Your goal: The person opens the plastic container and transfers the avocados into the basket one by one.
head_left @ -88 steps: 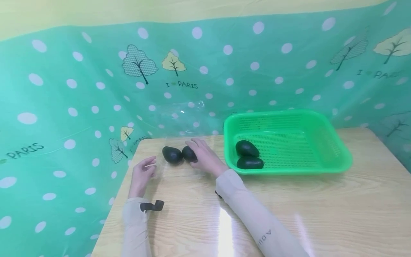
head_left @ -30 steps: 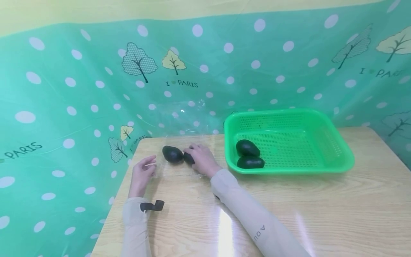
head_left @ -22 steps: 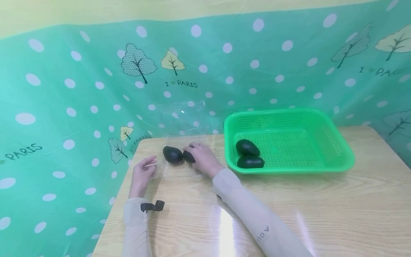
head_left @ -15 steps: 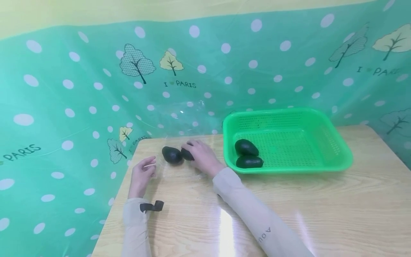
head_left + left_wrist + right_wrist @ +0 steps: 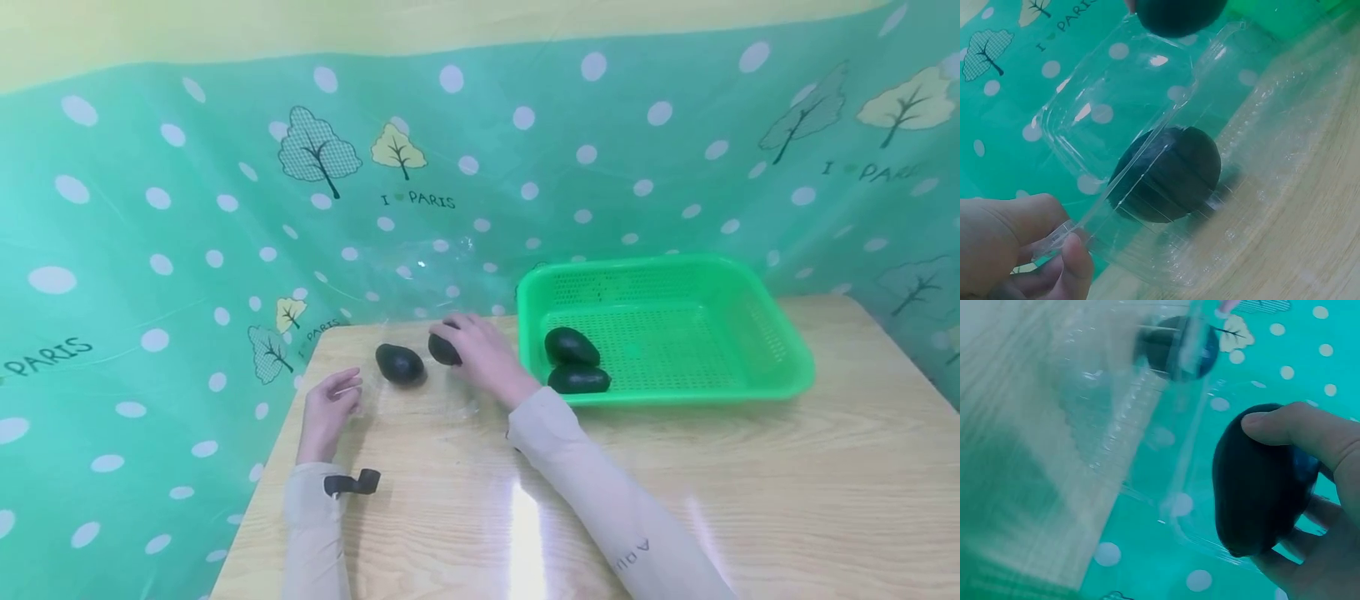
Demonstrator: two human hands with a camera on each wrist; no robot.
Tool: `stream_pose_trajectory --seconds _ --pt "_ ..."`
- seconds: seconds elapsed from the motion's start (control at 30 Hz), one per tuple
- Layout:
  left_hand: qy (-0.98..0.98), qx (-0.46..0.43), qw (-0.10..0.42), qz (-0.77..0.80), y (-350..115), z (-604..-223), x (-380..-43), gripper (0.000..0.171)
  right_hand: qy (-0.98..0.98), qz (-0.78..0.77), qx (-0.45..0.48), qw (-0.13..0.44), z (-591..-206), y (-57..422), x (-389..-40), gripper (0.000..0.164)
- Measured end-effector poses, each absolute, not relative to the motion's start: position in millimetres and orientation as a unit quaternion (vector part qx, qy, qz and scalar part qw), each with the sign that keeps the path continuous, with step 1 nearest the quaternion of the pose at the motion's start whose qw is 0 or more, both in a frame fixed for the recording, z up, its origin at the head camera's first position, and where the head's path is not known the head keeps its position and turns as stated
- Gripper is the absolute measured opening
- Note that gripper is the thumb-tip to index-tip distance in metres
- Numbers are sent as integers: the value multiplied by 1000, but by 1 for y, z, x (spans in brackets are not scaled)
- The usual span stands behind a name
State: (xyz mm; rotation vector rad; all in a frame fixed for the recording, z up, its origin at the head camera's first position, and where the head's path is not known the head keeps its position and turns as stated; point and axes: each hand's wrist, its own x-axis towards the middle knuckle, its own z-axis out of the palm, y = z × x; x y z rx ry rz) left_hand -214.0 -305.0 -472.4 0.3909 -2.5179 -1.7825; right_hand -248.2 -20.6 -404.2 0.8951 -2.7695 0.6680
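Note:
My right hand grips a dark avocado between thumb and fingers, raised over the right part of a clear plastic clamshell box. A second avocado lies inside the box, toward its left side. With thumb and fingers my left hand pinches the box's left edge, as the left wrist view shows; in the head view this left hand stands just left of the box. The transparent lid is up, leaning back toward the curtain.
A green plastic basket stands to the right, with two avocados side by side at its left end. The wooden table meets a green dotted curtain at its back and left.
The right hand's avocado, earlier in the box against the other one, has been lifted up and slightly right, leaving a gap. The left hand has kept its place.

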Motion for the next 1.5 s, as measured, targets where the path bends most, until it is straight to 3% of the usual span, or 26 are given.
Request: stream_pose_trajectory --seconds 0.27,0.73,1.5 --pt "-801 128 9 -585 -305 -472 -214 47 -925 248 279 77 -392 -4 -243 68" --pt "-797 136 7 -588 -307 -473 -213 46 -927 229 268 126 -387 33 -234 64" --pt "-788 143 -3 -599 -310 -471 -210 45 -939 238 220 115 -390 87 -229 66"
